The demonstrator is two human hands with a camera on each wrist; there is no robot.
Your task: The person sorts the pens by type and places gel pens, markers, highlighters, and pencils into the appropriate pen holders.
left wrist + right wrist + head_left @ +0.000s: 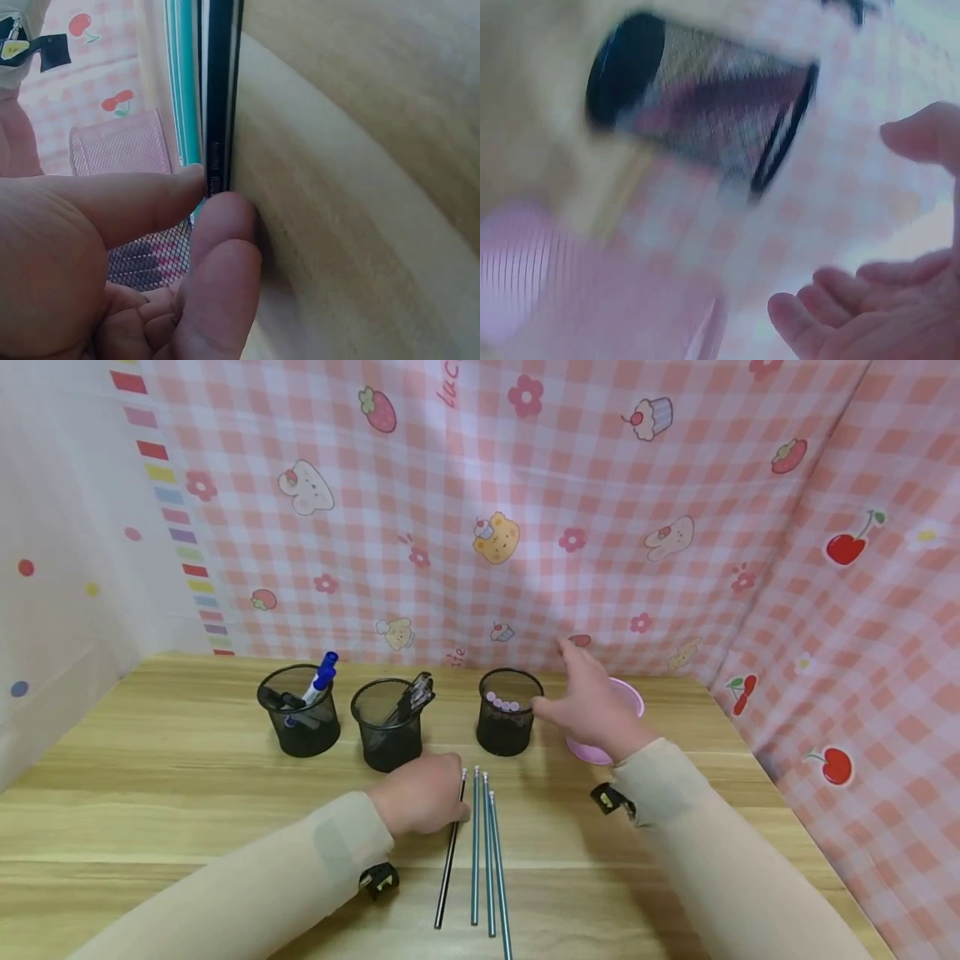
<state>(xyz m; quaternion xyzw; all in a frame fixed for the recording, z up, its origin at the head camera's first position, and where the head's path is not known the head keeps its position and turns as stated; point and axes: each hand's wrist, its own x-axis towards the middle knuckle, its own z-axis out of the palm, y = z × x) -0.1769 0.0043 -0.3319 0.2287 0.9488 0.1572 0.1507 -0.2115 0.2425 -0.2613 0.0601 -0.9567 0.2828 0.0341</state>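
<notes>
My left hand point(422, 795) pinches a black pencil point(448, 868) between thumb and fingertip, near its eraser end. Right beside it, several teal pencils point(476, 860) lie side by side on the wooden table. My right hand point(588, 702) has its fingers spread over the pink mesh pen holder point(628, 692) and hides part of it; nothing is in its grasp. Left of that hand stands a black mesh pen holder point(505, 733) with several pink-ended sticks inside. The right wrist view has this black mesh holder point(720, 105) blurred, apart from the fingers.
Two more black mesh holders stand to the left: one point(307, 731) contains a blue-capped marker point(324, 675) and dark pens, the other point(392, 745) dark and clear pens. A pink checked curtain point(450, 527) hangs behind the wooden table point(187, 777) and along its right side.
</notes>
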